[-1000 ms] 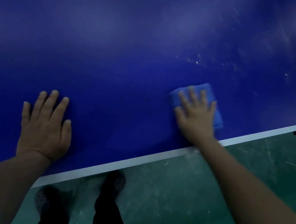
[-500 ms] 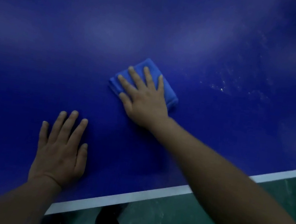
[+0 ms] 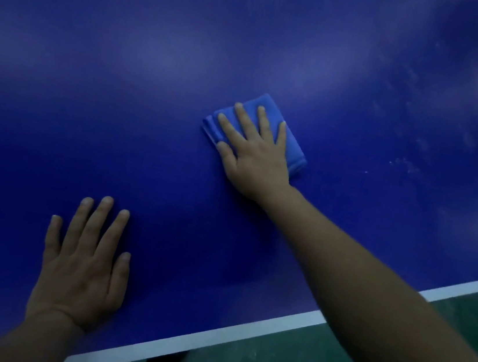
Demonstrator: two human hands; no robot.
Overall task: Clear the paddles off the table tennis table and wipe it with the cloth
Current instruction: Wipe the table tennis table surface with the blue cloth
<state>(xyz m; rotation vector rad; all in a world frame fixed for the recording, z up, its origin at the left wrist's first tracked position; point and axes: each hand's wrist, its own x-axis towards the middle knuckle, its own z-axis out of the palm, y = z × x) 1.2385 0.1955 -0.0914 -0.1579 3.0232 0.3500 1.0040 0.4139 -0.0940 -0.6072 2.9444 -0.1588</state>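
Cloth under your right hand, mid-bench.
Your right hand [image 3: 260, 156] presses flat, fingers straight, on the folded blue cloth [image 3: 294, 153]; your left hand [image 3: 82, 275], at 7 o'clock from it, rests released and spread on the blue bench [image 3: 124, 74].

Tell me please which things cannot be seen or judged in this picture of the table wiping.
- Head view: most of the folded cloth lies hidden under the right hand with its flat fingers.
- Paddles: none in frame; the table runs past the picture edges.
- White specks at right: too small and blurred to identify.
- Left hand covers the surface beneath it.
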